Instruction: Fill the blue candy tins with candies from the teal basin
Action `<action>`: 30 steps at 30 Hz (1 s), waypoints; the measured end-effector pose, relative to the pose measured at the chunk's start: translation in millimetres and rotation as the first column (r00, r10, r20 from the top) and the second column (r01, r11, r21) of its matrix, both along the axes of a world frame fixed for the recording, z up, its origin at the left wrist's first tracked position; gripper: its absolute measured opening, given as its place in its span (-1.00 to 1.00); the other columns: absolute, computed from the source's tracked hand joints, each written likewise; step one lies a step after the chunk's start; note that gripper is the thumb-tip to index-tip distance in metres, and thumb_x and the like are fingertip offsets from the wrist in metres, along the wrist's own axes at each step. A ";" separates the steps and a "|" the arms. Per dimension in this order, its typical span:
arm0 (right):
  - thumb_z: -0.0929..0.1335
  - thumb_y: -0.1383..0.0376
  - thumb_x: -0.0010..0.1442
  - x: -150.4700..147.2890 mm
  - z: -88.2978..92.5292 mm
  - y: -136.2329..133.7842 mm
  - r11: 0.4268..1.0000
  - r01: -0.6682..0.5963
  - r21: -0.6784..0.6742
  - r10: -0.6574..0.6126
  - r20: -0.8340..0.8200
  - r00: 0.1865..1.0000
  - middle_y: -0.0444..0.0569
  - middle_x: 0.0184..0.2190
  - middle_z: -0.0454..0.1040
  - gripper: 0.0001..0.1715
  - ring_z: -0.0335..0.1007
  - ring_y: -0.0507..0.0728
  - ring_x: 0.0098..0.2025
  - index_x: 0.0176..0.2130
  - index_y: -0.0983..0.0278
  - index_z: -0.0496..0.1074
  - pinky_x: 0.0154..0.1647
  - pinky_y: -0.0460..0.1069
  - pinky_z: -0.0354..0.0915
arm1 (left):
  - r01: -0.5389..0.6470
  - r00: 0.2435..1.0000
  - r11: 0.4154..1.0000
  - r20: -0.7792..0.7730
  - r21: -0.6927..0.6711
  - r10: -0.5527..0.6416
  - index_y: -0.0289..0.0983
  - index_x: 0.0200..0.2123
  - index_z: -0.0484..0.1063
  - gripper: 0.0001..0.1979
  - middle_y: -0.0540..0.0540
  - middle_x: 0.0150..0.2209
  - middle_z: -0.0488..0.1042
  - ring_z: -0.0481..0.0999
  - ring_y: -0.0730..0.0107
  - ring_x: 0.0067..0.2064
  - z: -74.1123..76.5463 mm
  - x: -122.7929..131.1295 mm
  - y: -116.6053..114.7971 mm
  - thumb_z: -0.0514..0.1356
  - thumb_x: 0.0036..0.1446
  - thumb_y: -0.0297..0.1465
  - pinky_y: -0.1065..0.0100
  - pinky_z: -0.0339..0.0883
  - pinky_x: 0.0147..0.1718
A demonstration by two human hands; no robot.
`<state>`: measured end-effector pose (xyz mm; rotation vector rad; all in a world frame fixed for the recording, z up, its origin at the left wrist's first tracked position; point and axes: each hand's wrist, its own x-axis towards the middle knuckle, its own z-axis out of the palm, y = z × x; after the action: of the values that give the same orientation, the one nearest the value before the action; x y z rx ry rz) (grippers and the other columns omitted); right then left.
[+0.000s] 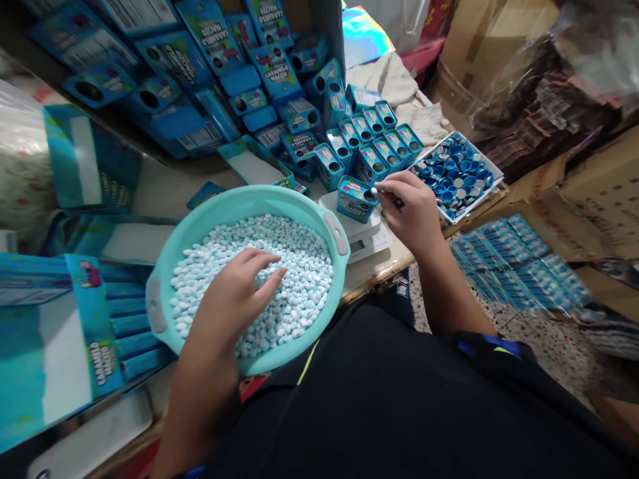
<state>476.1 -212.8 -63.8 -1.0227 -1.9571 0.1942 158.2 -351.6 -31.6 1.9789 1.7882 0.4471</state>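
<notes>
A teal round basin (200,219) full of small pale blue-white candies (299,259) sits in front of me. My left hand (237,293) lies on the candies, fingers together and slightly curled. My right hand (412,213) is pinched on a small white piece and a thin dark object I cannot name, right at the round hole of a small blue tin (355,198). That tin stands on a white kitchen scale (367,241).
Several blue tins (372,143) stand in rows behind the scale. A white tray of blue and silver caps (456,174) lies to the right. Blue display cartons (74,332) sit at left, cardboard boxes (594,199) and wrapped blue packs (519,263) on the right.
</notes>
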 end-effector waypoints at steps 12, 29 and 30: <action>0.26 0.30 0.48 -27.2 -71.7 -109.4 0.926 -0.140 -0.350 0.152 0.009 0.988 0.05 -0.18 0.63 -0.49 0.56 0.21 -0.18 0.35 0.18 0.35 -0.10 0.15 0.55 | 0.006 1.000 1.000 -0.011 -0.006 -0.006 -0.20 0.05 0.53 -0.68 -0.19 -0.01 0.59 0.60 0.05 0.00 6.4 3.5 3.0 0.15 0.42 -0.15 0.04 0.50 0.03; 0.39 0.37 0.28 -42.1 -94.2 -115.6 0.857 -0.022 -0.515 0.225 0.335 0.915 0.05 -0.34 0.64 -0.86 0.46 0.19 -0.39 -0.18 0.22 0.57 -0.38 0.07 0.24 | -0.019 1.000 0.997 -0.014 -0.078 0.018 -0.23 0.07 0.54 -0.67 -0.16 -0.03 0.57 0.57 0.10 0.03 9.3 3.5 2.4 0.18 0.45 -0.15 0.21 0.47 -0.18; 0.37 0.35 0.32 -40.1 -93.8 -116.3 0.858 -0.027 -0.514 0.223 0.325 0.919 0.08 -0.31 0.66 -0.85 0.49 0.21 -0.36 -0.16 0.23 0.57 -0.36 0.08 0.28 | -0.022 1.000 0.997 -0.012 -0.079 0.021 -0.23 0.06 0.54 -0.67 -0.16 -0.04 0.57 0.57 0.09 0.03 8.8 3.5 2.4 0.17 0.44 -0.14 0.20 0.47 -0.18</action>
<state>436.0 -329.1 -157.5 -1.3379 -2.3962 0.6553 161.7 -349.2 -22.7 1.9139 1.8072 0.3673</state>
